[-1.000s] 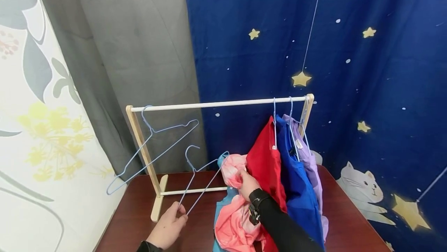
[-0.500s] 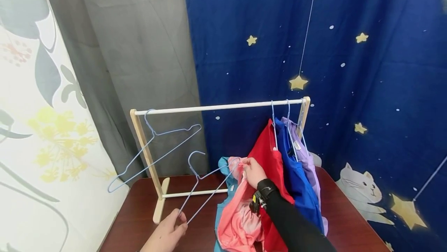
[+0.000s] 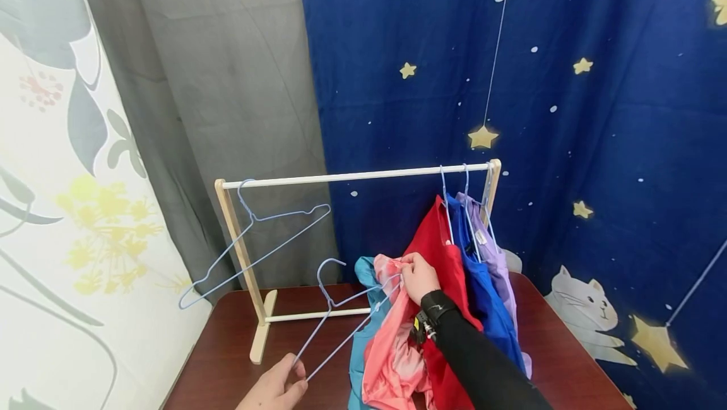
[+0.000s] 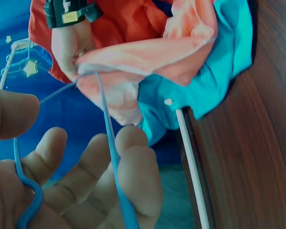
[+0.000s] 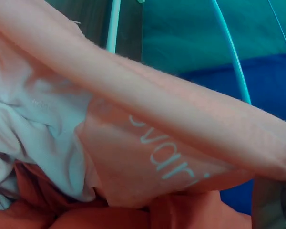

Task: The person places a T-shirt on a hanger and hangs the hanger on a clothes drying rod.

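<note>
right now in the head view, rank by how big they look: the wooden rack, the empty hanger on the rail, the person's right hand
1. wooden rack, spanning much of the frame
2. empty hanger on the rail
3. right hand, smallest, though it is nearer the camera

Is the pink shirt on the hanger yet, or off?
Partly on: the hanger arm enters the pink shirt where the right hand pinches it.
</note>
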{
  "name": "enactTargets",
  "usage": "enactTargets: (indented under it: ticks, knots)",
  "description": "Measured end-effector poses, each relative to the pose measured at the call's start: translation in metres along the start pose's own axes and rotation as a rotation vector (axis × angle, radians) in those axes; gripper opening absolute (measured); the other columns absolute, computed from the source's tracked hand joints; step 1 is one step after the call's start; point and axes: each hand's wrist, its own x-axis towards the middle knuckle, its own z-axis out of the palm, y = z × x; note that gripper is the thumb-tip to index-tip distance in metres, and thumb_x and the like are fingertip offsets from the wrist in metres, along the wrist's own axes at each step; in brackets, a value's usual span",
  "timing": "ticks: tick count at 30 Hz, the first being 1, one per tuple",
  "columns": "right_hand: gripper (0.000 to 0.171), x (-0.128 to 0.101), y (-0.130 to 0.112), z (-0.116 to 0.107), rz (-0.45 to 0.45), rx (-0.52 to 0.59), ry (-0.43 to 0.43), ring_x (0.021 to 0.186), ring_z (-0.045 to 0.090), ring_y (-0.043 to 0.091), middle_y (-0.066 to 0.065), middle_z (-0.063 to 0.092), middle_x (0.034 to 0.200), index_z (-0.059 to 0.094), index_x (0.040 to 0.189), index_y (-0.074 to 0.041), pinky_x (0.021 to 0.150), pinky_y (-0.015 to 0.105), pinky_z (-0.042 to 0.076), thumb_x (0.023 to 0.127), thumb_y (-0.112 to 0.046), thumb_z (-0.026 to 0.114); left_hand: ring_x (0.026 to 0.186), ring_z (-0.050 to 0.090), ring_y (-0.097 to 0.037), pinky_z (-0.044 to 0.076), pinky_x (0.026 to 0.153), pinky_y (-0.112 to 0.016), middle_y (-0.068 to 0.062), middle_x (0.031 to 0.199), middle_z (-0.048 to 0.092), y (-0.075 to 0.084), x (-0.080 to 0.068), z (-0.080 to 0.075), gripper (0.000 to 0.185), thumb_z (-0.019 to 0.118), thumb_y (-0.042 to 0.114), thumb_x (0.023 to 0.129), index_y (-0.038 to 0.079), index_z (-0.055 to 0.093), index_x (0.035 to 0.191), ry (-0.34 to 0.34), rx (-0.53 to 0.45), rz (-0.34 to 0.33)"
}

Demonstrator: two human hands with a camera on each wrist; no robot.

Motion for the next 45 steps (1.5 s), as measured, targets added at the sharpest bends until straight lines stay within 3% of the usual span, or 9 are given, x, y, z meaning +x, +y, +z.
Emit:
enactTargets:
  ticks: [6, 15, 22, 30, 33, 35, 39, 41, 45]
  knots:
    - [0.021, -0.009, -0.008, 0.004, -0.07, -0.093, -0.01, 0.096, 0.069, 0.037, 0.014, 0.074, 0.106, 0.07, 0.114, -0.005, 0.086, 0.049, 0.052, 0.1, -0.017, 0.06, 0.052, 0.043, 0.0, 0.036, 0.048, -0.021, 0.005, 0.073, 0.045, 0.01, 0.007, 0.021, 0.016, 0.062, 0.011, 0.092, 0.009, 0.048, 0.099, 0.056, -0.011, -0.028]
    - [0.041, -0.02, -0.024, 0.006, -0.09, -0.176, -0.142, 0.116, 0.063, 0.04, 0.022, 0.062, 0.133, 0.058, 0.138, 0.001, 0.099, 0.054, 0.047, 0.1, -0.013, 0.052, 0.071, 0.042, -0.009, 0.04, 0.062, -0.03, -0.002, 0.083, 0.043, 0.026, 0.024, 0.057, 0.02, 0.065, 0.016, 0.084, 0.01, 0.05, 0.095, 0.145, 0.136, -0.04]
    - [0.026, -0.026, -0.037, 0.005, -0.197, -0.218, -0.147, 0.099, 0.07, 0.037, 0.017, 0.073, 0.109, 0.071, 0.118, -0.002, 0.089, 0.051, 0.053, 0.1, -0.009, 0.054, 0.081, 0.05, -0.018, 0.045, 0.07, -0.039, -0.005, 0.091, 0.045, 0.042, 0.04, 0.074, 0.021, 0.065, 0.021, 0.087, 0.012, 0.049, 0.097, 0.156, 0.11, -0.178]
    - [0.019, -0.031, -0.042, 0.0, -0.391, -0.283, 0.027, 0.083, 0.064, 0.027, 0.01, 0.068, 0.092, 0.076, 0.108, -0.006, 0.071, 0.039, 0.053, 0.097, -0.009, 0.061, 0.078, 0.043, -0.018, 0.038, 0.067, -0.034, -0.005, 0.088, 0.042, 0.051, 0.055, 0.085, 0.019, 0.064, 0.018, 0.087, 0.011, 0.049, 0.097, 0.185, 0.085, -0.184]
    - [0.02, -0.032, -0.046, -0.002, -0.45, -0.254, 0.058, 0.081, 0.061, 0.026, 0.009, 0.063, 0.088, 0.076, 0.107, -0.005, 0.071, 0.038, 0.051, 0.098, -0.01, 0.06, 0.079, 0.043, -0.018, 0.037, 0.069, -0.034, -0.005, 0.09, 0.042, 0.056, 0.061, 0.086, 0.019, 0.063, 0.017, 0.086, 0.011, 0.049, 0.098, 0.198, 0.066, -0.177]
    - [0.022, -0.033, -0.051, -0.003, -0.452, -0.209, 0.026, 0.086, 0.064, 0.028, 0.01, 0.068, 0.093, 0.075, 0.11, -0.004, 0.078, 0.04, 0.052, 0.099, -0.01, 0.058, 0.079, 0.044, -0.019, 0.038, 0.07, -0.034, -0.005, 0.092, 0.044, 0.058, 0.064, 0.086, 0.019, 0.063, 0.016, 0.086, 0.01, 0.049, 0.098, 0.212, 0.058, -0.161]
    - [0.027, -0.035, -0.06, -0.008, -0.362, -0.08, -0.134, 0.101, 0.068, 0.03, 0.012, 0.073, 0.111, 0.072, 0.119, -0.001, 0.092, 0.046, 0.052, 0.1, -0.008, 0.054, 0.084, 0.049, -0.02, 0.041, 0.073, -0.035, -0.005, 0.095, 0.047, 0.062, 0.071, 0.086, 0.02, 0.063, 0.016, 0.084, 0.01, 0.05, 0.098, 0.236, 0.062, -0.13]
    - [0.029, -0.036, -0.063, -0.01, -0.319, -0.021, -0.213, 0.093, 0.07, 0.028, 0.013, 0.073, 0.108, 0.069, 0.125, 0.001, 0.088, 0.043, 0.053, 0.101, -0.005, 0.053, 0.086, 0.05, -0.021, 0.042, 0.074, -0.036, -0.006, 0.096, 0.047, 0.063, 0.075, 0.086, 0.02, 0.063, 0.015, 0.084, 0.009, 0.05, 0.098, 0.241, 0.072, -0.123]
    - [0.032, -0.037, -0.067, -0.014, -0.233, 0.073, -0.342, 0.067, 0.067, 0.02, 0.006, 0.069, 0.084, 0.065, 0.131, 0.0, 0.069, 0.032, 0.055, 0.102, -0.004, 0.05, 0.084, 0.05, -0.021, 0.041, 0.073, -0.037, -0.007, 0.096, 0.047, 0.063, 0.082, 0.084, 0.02, 0.063, 0.015, 0.087, 0.007, 0.05, 0.1, 0.228, 0.063, -0.122]
